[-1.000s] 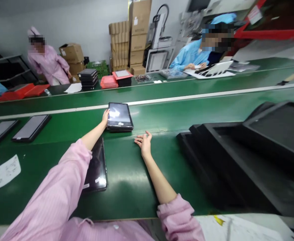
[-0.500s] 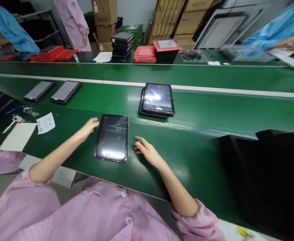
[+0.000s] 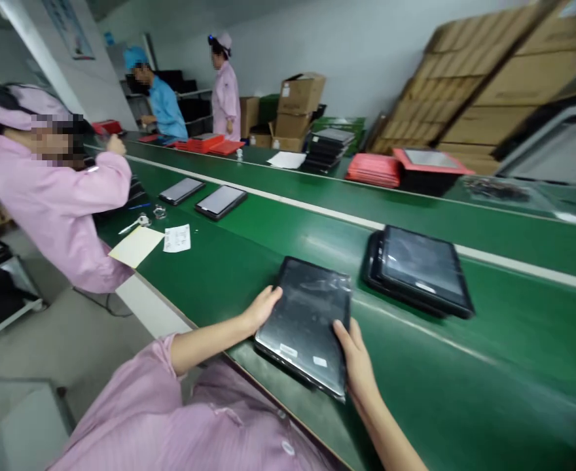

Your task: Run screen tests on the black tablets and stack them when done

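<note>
A black tablet point(image 3: 307, 314) wrapped in clear, shiny film is between my two hands near the front edge of the table. Two small white labels show on its upward face, along the near end. My left hand point(image 3: 262, 309) grips the left edge, thumb on top. On the opposite edge is my right hand point(image 3: 355, 356), its thumb also resting on the face and the other fingers partly hidden. Whether the tablet is raised off the surface, I cannot tell. Just beyond it to the right lies a small stack of tablets point(image 3: 423, 265), the top one screen up.
Two more tablets point(image 3: 222, 201) lie farther left on the green table point(image 3: 229, 252). Closer are a yellowish sheet point(image 3: 135, 246), a handwritten note point(image 3: 177, 238) and keys. A co-worker in pink point(image 3: 52, 190) sits at the left. Red covers point(image 3: 374, 170) and dark stacks line the far side.
My hands, apart from the tablet before, have closed on its two sides. Its upward face now shows white labels not visible earlier. My view has swung left, bringing the co-worker in.
</note>
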`<state>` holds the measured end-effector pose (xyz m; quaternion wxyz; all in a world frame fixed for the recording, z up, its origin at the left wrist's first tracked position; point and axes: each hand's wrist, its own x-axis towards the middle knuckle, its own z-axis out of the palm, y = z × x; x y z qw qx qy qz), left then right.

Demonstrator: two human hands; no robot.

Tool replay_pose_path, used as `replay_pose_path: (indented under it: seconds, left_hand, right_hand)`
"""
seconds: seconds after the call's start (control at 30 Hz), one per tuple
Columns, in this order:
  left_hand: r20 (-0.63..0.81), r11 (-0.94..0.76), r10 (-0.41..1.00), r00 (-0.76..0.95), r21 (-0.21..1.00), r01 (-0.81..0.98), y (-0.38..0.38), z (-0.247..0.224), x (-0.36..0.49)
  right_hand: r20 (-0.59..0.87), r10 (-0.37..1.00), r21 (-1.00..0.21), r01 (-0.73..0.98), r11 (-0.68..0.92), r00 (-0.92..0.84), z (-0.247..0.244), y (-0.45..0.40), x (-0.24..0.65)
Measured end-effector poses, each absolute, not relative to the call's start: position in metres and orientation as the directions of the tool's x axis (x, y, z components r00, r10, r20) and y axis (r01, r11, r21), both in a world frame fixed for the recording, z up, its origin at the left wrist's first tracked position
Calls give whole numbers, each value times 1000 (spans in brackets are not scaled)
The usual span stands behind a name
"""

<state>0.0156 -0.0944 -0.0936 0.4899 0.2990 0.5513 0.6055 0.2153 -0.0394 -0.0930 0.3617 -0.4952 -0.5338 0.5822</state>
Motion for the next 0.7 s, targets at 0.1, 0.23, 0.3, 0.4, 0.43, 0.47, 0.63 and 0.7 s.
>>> replay_pose_path:
  seconds: [0.1,0.23,0.3,0.4,0.43,0.47,0.63,0.7]
  left_hand:
    - [0,-49,911,-413,993,-110,-85,-99,18]
    - [154,-149,904,-399,988,42,-77,-106,13]
    - [183,-163,906,-381,983,86,-76,-113,13]
    - [205,-173,911,-359,978,119,-79,-124,19]
    - [210,-176,911,-354,976,126,-79,-127,22]
    - [215,-180,912,-349,975,131,-78,-128,25]
    - [246,-197,895,-371,966,166,-70,-121,36]
    - [256,-191,865,-432,964,188,-73,-116,34]
  right_hand:
    - [106,959,-962,215,165,-262,-90,-24,223]
    - [269,932,-921,219,323,-242,-99,-11,229]
    - [270,938,-928,202,314,-217,-110,-9,231]
    - [177,964,-961,175,212,-198,-132,-11,239]
    - [141,972,-969,176,174,-186,-139,-13,243]
    - [114,978,-971,190,148,-176,-145,-14,247]
    - [217,948,-892,348,289,-232,-151,-8,264]
    - [280,912,-853,358,381,-301,-140,0,260]
